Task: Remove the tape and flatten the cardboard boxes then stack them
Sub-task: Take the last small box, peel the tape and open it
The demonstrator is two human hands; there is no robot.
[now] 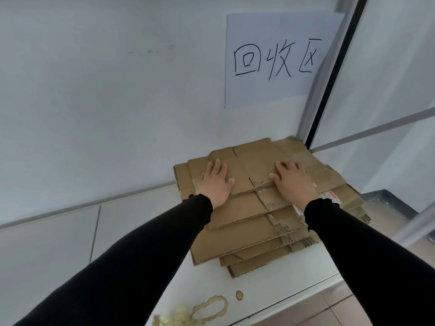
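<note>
A stack of several flattened brown cardboard boxes (pixel 244 234) lies on the pale floor in the corner by the wall. The top flattened box (pixel 251 165) sits at the far end of the pile. My left hand (pixel 215 182) lies flat on its left part with fingers straight and spread. On the box's right part, my right hand (pixel 293 182) presses palm down with its fingers spread. Both arms wear black sleeves. A white label with red print (pixel 332 197) shows on a lower sheet to the right of my right wrist.
A white paper sign with handwritten characters (pixel 275 60) hangs on the wall above the pile. A glass partition with a dark metal frame (pixel 329 74) bounds the corner on the right. Brownish stains (pixel 211 307) mark the floor in front of the stack.
</note>
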